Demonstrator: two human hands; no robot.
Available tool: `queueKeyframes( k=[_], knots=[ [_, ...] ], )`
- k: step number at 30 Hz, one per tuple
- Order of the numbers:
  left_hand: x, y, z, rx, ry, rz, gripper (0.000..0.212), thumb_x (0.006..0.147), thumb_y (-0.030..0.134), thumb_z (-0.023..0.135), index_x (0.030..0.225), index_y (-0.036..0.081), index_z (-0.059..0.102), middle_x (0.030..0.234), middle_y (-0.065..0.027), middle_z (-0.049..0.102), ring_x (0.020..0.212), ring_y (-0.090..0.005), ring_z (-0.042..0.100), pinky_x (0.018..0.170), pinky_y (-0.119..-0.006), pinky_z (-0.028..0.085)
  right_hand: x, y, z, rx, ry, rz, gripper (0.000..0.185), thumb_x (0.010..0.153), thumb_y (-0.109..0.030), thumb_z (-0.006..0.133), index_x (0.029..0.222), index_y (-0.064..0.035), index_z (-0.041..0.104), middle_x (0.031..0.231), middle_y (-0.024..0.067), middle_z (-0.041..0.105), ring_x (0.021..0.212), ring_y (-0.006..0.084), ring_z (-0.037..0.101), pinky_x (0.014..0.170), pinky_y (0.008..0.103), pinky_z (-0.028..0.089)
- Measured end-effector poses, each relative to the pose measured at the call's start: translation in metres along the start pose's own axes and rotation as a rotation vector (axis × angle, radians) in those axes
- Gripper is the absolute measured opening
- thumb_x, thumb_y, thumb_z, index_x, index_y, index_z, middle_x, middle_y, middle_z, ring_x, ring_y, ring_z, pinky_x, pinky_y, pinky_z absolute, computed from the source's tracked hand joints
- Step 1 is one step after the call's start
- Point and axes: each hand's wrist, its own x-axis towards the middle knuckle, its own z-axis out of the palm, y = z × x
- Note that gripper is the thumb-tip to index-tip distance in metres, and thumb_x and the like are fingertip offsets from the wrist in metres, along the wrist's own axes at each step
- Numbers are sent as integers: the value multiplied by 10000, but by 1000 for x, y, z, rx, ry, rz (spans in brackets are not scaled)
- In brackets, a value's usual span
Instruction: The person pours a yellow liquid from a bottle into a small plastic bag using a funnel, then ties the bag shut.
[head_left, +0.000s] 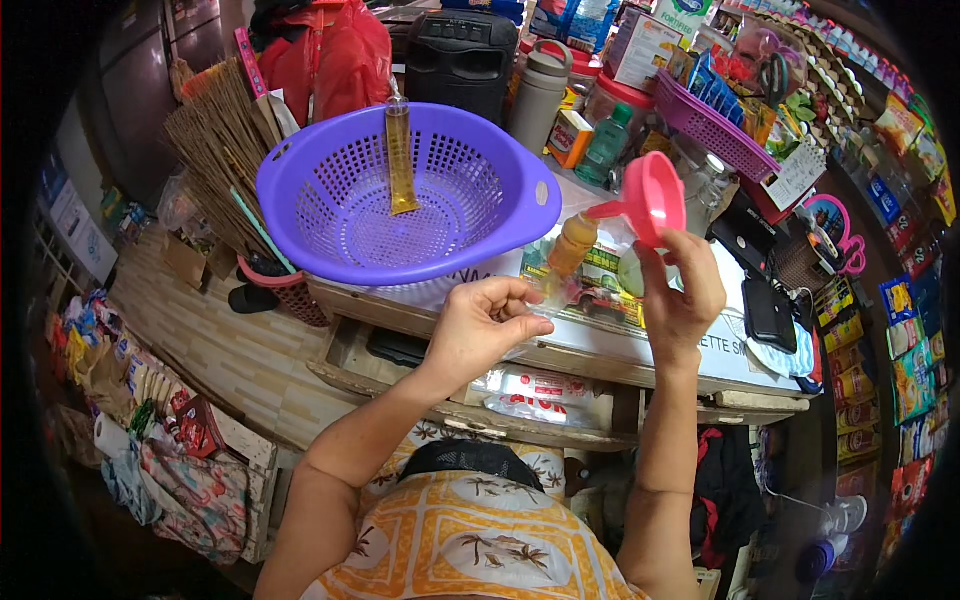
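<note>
My right hand (681, 289) pinches the rim of a pink plastic funnel (656, 195), tipped on its side. The funnel's spout appears right over the mouth of a small bottle of amber liquid (574, 244); whether they touch I cannot tell. My left hand (487, 322) holds thin clear plastic (553, 294), apparently a small bag, between thumb and fingers just in front of the bottle. Left of the bottle stands a purple plastic colander (517, 202). A long, narrow clear bag of yellow liquid (401, 161) hangs over its far rim into the bowl.
A drawer holding plastic packs (540, 394) is pulled out under the tabletop. Behind the colander stand a black speaker (461, 64) and a grey tumbler (538, 94). A green bottle (606, 146) and a purple basket (712, 120) stand right of them. Stick brooms (217, 150) lean left.
</note>
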Motion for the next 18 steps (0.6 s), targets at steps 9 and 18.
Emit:
queueKeyframes(
  k=[9,18],
  knots=[
    [0,3,5,-34,-5,-5,228,750,-36,720,951,-46,612,767,-41,656,677,-46,587,597,-186,466,-30,-33,-34,584,256,558,313,704,33,766,966,14,596,858,52,630,734,92,576,693,211,461],
    [-3,10,10,45,-22,21,230,742,-16,737,939,-39,621,758,-38,657,683,-51,589,614,-191,471,-45,-35,-40,605,174,598,329,695,24,776,968,21,592,861,62,630,761,114,595,702,229,484]
  ],
)
